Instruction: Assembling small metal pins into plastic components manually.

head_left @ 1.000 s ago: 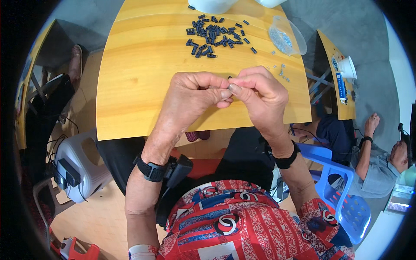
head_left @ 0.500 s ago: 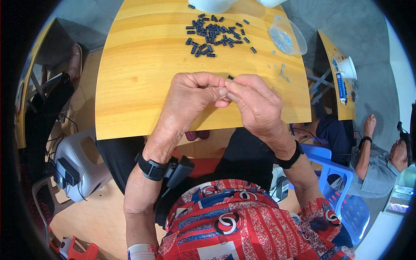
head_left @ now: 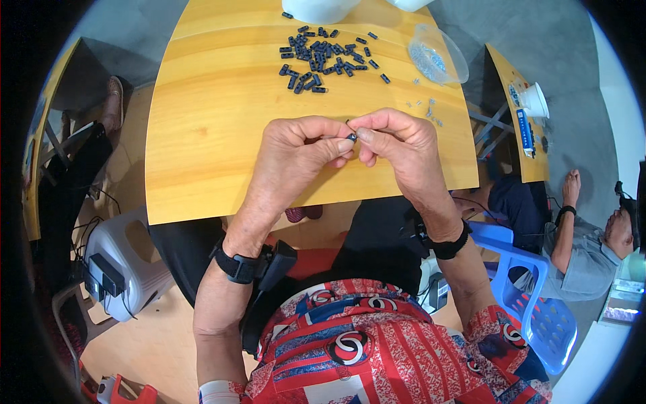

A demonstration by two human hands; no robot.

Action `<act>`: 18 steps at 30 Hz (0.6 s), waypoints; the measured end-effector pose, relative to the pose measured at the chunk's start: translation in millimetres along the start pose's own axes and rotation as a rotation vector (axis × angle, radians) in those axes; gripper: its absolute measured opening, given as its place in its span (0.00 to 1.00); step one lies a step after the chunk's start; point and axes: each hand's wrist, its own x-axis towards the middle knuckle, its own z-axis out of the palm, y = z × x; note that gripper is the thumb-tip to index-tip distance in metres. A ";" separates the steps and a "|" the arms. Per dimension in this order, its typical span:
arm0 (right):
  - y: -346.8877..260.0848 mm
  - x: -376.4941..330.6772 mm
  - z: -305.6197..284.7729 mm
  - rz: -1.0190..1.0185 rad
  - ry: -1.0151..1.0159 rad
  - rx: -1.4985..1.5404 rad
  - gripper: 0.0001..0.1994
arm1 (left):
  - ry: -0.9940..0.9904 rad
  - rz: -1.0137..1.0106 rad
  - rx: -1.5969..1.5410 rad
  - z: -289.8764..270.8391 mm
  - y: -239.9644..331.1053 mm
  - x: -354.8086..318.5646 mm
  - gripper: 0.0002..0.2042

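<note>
Over the near part of the wooden table, my two hands meet at a small black plastic piece. My left hand pinches the piece between thumb and fingertips. From the other side, my right hand has its thumb and forefinger closed at the piece's end; whether a tiny metal part sits between them is too small to make out. A loose pile of similar black plastic pieces lies beyond my hands. Several small silvery metal parts are scattered to the right.
A clear plastic tub with silvery parts lies at the table's right edge. White containers stand at the far edge. To the right are a side table, a blue plastic chair and a seated person. A white stool stands left.
My right hand has turned and opened up somewhat, its fingertips shifting so that more of the black piece shows. My left hand keeps its pinch. The view has shifted slightly.
</note>
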 end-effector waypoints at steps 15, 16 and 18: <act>2.2 3.0 8.0 -0.148 -0.045 -0.239 0.03 | 0.002 -0.105 -0.008 -0.8 -3.2 1.2 0.05; 1.1 1.9 8.6 -0.130 -0.058 -0.253 0.03 | 0.010 -0.141 0.003 0.3 -4.0 0.3 0.04; 2.9 1.9 9.5 -0.208 -0.041 -0.361 0.03 | 0.013 -0.140 0.024 -0.1 -4.2 0.5 0.04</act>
